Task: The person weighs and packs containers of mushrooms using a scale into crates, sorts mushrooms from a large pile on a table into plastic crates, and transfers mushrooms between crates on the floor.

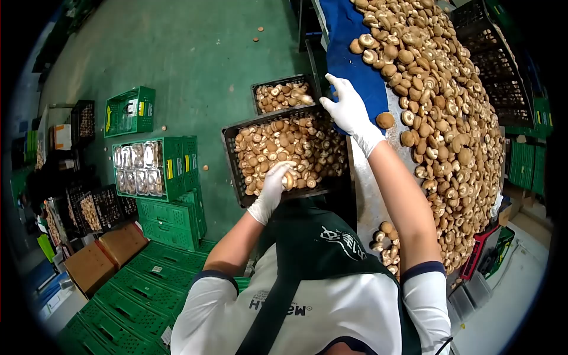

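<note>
My left hand (272, 190), in a white glove, is over a black crate (232, 168) full of brown mushrooms (269, 145). Its fingers are curled around a mushroom (289, 180) that shows a pale underside. My right hand (349, 109), also gloved in white, hovers at the table edge by the blue sheet (349, 35), fingers apart and nothing visible in them. A single mushroom (385, 120) lies near its wrist. The large heap of mushrooms (449, 118) covers the table to the right.
Behind the crate stands a smaller black crate (258, 106) of mushrooms. At left, a green crate (171, 168) holds clear packs (139, 155), near stacked green crates (148, 278) and cardboard boxes (92, 266). A black crate (494, 65) leans at the heap's far side.
</note>
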